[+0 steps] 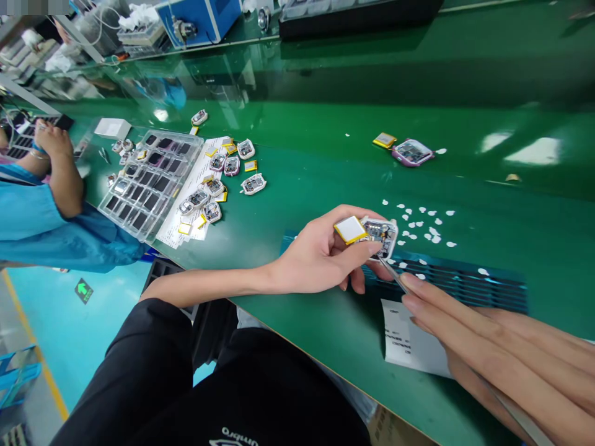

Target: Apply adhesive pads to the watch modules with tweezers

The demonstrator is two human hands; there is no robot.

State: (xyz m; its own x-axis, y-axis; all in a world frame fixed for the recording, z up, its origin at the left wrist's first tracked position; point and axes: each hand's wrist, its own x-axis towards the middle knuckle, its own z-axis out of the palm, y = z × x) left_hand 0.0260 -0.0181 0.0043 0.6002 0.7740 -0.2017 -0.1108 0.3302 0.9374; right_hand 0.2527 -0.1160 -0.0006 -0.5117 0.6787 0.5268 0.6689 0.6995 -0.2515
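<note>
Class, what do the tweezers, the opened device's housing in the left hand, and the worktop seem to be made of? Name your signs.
Tweezers: probably polished steel, from the grey metallic sheen.
Housing: likely smooth moulded plastic, given its white rounded rim.
Worktop: glossy green surface, mirroring light in pale patches; perhaps rubber or vinyl sheeting, but the look leaves this open.

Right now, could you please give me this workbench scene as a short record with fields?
Left grip: white-framed device, circuitry showing, battery at its side
Right grip: slim metal tool, tip at that device
Bench: green
Beyond hands: small white pieces; purple-rimmed device
Left of hands: clear compartment tray, printed paper
Far left: person in blue
</note>
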